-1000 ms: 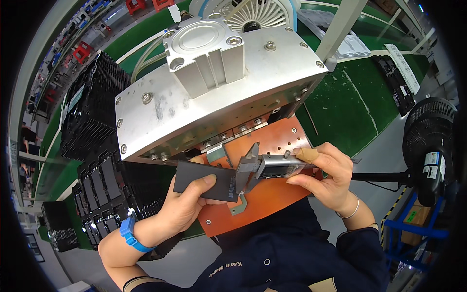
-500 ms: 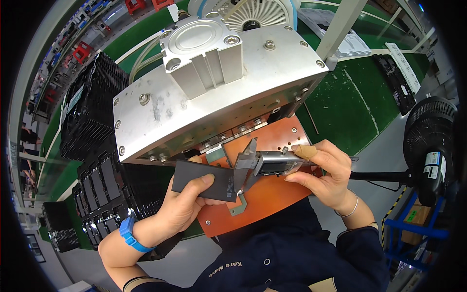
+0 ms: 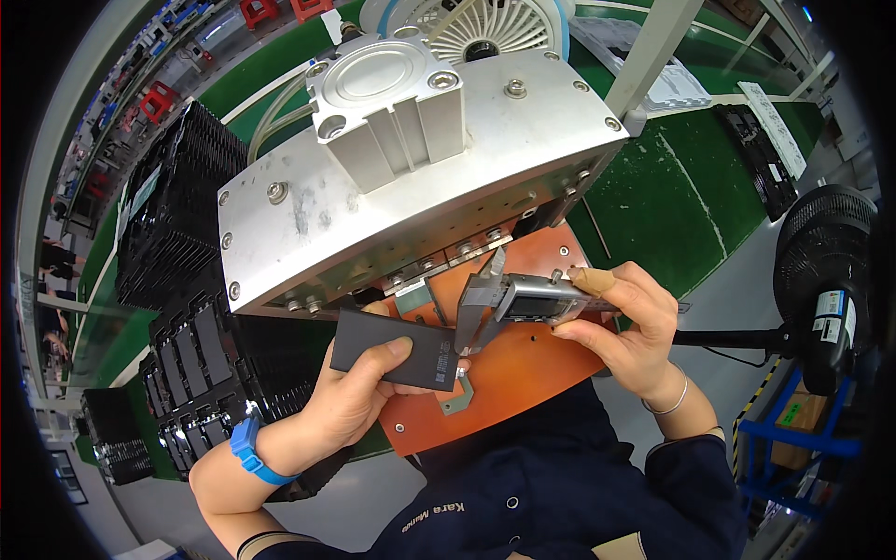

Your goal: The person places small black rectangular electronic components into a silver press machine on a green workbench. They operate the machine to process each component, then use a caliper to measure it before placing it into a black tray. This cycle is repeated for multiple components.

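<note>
My left hand grips a flat black rectangular battery, its thumb lying on the face and the other fingers underneath. Small pale print marks the battery's right end. In my right hand is a digital caliper, pinched between thumb and fingers, with a tan covering on one finger. The caliper's metal jaws lie beside the battery's right edge; whether they touch it I cannot tell. Both hands are over an orange plate with a small metal bracket near its front edge.
A large silver press with a block-shaped cylinder stands just beyond my hands. Stacked black trays rise at left, and more trays with grey flat pieces sit nearer. A black fan is at right, a white fan behind.
My right hand has shifted the caliper slightly right, so its jaws have slid off the battery's right end, uncovering more of the print. My left hand and the battery have hardly moved.
</note>
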`<action>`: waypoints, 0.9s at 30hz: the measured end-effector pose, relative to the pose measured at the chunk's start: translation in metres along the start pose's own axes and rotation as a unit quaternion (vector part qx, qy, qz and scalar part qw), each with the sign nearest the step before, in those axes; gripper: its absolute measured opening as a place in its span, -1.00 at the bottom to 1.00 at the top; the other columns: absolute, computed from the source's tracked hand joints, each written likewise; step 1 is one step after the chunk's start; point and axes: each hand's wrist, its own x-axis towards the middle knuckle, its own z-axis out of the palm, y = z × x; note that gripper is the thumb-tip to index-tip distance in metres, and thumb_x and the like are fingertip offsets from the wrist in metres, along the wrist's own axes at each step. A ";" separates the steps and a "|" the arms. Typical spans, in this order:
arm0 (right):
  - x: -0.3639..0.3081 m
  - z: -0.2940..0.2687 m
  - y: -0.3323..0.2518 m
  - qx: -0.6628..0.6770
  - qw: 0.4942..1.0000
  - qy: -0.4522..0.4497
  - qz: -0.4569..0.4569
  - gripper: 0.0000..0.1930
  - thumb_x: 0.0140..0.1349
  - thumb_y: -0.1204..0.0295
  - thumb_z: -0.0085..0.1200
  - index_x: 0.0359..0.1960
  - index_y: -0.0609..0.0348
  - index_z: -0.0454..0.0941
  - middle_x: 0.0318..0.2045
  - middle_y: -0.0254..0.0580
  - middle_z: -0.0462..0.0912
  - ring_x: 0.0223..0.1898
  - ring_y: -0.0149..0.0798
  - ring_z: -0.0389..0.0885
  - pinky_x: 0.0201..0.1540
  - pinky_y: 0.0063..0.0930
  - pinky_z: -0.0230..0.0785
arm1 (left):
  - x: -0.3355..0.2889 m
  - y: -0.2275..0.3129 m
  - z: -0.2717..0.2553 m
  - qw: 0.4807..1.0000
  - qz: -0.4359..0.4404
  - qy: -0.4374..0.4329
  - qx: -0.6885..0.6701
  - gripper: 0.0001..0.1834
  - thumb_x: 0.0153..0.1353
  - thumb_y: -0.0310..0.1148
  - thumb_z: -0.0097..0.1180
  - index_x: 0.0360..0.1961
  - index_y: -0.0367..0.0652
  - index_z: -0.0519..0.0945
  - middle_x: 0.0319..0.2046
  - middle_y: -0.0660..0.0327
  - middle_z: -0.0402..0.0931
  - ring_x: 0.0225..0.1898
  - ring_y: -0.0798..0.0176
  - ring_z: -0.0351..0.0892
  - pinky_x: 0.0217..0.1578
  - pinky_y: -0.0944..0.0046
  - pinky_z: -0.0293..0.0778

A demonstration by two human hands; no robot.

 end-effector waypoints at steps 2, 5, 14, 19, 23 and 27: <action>0.000 0.001 0.000 0.002 1.000 0.002 0.001 -0.53 -0.11 0.31 0.52 -0.11 0.20 0.72 -0.50 -0.30 0.60 -0.60 -0.47 0.45 -0.60 -0.60 0.26 | 0.000 0.000 0.001 1.000 0.001 -0.003 -0.002 -0.47 0.37 -0.38 -0.06 0.28 -0.37 0.14 0.05 -0.20 0.51 0.01 -0.18 0.66 -0.01 -0.08 0.67; 0.001 0.001 0.000 0.002 1.000 0.002 0.000 -0.52 -0.11 0.31 0.52 -0.10 0.20 0.72 -0.50 -0.31 0.59 -0.60 -0.47 0.44 -0.60 -0.60 0.25 | 0.000 0.001 0.001 1.000 0.001 -0.007 0.000 -0.46 0.37 -0.38 -0.06 0.29 -0.37 0.15 0.05 -0.20 0.50 0.01 -0.17 0.65 0.00 -0.08 0.66; 0.002 -0.002 0.004 -0.002 1.000 0.002 0.003 -0.51 -0.11 0.30 0.52 -0.10 0.20 0.72 -0.50 -0.30 0.59 -0.60 -0.47 0.42 -0.59 -0.60 0.26 | 0.004 0.002 0.002 1.000 -0.005 -0.007 -0.001 -0.50 0.37 -0.38 -0.05 0.25 -0.37 0.20 0.04 -0.19 0.51 0.02 -0.18 0.65 0.00 -0.09 0.66; 0.002 -0.008 0.000 0.021 0.999 0.001 0.047 -0.49 -0.12 0.33 0.52 -0.08 0.23 0.70 -0.46 -0.31 0.57 -0.52 -0.47 0.45 -0.50 -0.61 0.31 | -0.004 -0.001 -0.001 0.999 0.012 -0.008 -0.030 -0.61 0.39 -0.34 0.02 0.15 -0.29 0.29 -0.03 -0.07 0.55 -0.04 0.01 0.68 -0.04 0.02 0.69; -0.030 -0.047 0.039 0.063 0.978 0.070 0.186 -0.51 0.11 0.65 0.22 0.15 0.39 0.52 -0.10 -0.25 0.61 -0.13 -0.41 0.60 -0.03 -0.55 0.46 | -0.045 0.038 -0.013 0.971 0.127 0.025 0.203 -0.75 0.38 -0.29 0.14 -0.08 -0.24 0.47 -0.30 0.19 0.60 -0.25 0.28 0.68 -0.26 0.22 0.62; -0.050 -0.099 0.136 -0.030 0.979 0.073 0.186 -0.52 0.31 0.60 0.13 0.28 0.37 0.41 0.22 -0.08 0.53 0.15 -0.37 0.52 0.20 -0.54 0.31 | -0.103 0.077 -0.046 0.546 0.417 0.162 0.708 -0.80 0.07 -0.40 0.37 -0.36 -0.25 0.60 -0.36 0.11 0.63 -0.49 0.09 0.61 -0.50 0.25 0.49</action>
